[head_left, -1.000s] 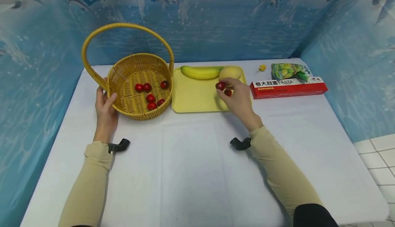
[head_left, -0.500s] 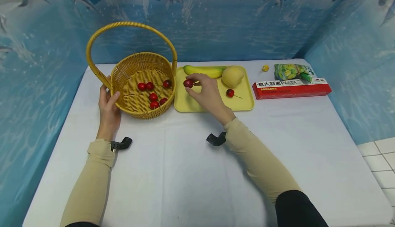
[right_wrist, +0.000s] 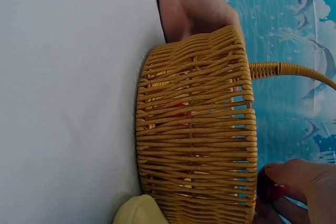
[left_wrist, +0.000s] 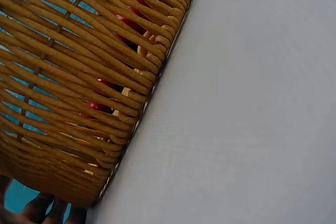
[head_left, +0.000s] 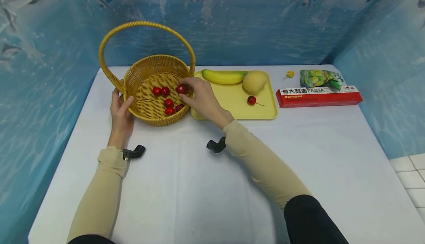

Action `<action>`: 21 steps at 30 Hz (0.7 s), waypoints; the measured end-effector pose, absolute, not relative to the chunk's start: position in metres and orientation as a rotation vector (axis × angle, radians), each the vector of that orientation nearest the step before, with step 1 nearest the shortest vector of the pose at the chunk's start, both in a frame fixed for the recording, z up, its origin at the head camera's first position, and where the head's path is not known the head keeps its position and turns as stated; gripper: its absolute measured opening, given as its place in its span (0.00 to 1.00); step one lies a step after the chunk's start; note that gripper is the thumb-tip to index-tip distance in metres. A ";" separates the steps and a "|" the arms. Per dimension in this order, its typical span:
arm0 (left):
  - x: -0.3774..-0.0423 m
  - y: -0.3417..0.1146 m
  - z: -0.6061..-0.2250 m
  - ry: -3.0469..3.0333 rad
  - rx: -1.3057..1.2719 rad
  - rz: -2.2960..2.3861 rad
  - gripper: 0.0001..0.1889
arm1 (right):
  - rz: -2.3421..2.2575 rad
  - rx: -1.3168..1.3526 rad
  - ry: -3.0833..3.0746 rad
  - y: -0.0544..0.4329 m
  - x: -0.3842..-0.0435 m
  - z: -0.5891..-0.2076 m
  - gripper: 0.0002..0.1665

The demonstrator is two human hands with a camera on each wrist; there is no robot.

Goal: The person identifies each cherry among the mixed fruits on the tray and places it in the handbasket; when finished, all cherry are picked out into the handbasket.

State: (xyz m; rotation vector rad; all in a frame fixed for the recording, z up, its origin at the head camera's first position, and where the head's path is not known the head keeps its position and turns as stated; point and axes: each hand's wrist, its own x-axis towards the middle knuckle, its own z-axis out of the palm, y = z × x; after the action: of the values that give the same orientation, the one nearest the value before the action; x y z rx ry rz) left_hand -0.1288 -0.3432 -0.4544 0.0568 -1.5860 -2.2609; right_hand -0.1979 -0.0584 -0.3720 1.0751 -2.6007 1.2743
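Observation:
A yellow wicker basket [head_left: 146, 115] with a tall hooped handle holds several red cherries [head_left: 169, 103]. At its left side my left hand [head_left: 121, 117] grips the wall, thumb at the rim and fingers around the outside. My right hand [head_left: 204, 98] pinches a dark red cherry [head_left: 181, 89] between thumb and fingers, over the basket's right rim. In the right wrist view the pinched cherry [right_wrist: 268, 187] is beside the rim, partly covered by the fingers. To the right, one stemmed cherry [head_left: 251, 100] lies on a yellow tray [head_left: 229, 109].
The tray also bears a banana [head_left: 224, 77] and a round pale-yellow fruit [head_left: 254, 82]. Farther right are a red pasta box [head_left: 318, 97], a green packet [head_left: 318, 78] and a small yellow piece [head_left: 290, 74]. A blue dolphin-print curtain [head_left: 232, 34] stands behind the table.
My right hand has carried the pinched cherry leftward from the tray to over the basket's right rim. My left hand has kept its grip on the basket.

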 end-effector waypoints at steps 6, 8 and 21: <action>-0.130 -0.339 -0.452 -1.622 0.076 -2.260 0.35 | 1.297 1.007 -2.523 -0.046 -0.198 -0.379 0.20; -0.129 -0.339 -0.450 -1.636 0.080 -2.248 0.35 | 1.319 0.961 -2.457 -0.037 -0.198 -0.382 0.17; -0.128 -0.343 -0.453 -1.603 0.083 -2.266 0.34 | 1.349 0.716 -2.390 0.035 -0.201 -0.398 0.14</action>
State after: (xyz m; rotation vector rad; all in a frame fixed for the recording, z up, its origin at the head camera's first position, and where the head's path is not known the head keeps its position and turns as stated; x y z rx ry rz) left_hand -0.1282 -0.3434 -0.4530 0.0827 -1.6027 -2.2662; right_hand -0.2008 0.0354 -0.3985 0.7161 -2.3904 1.3486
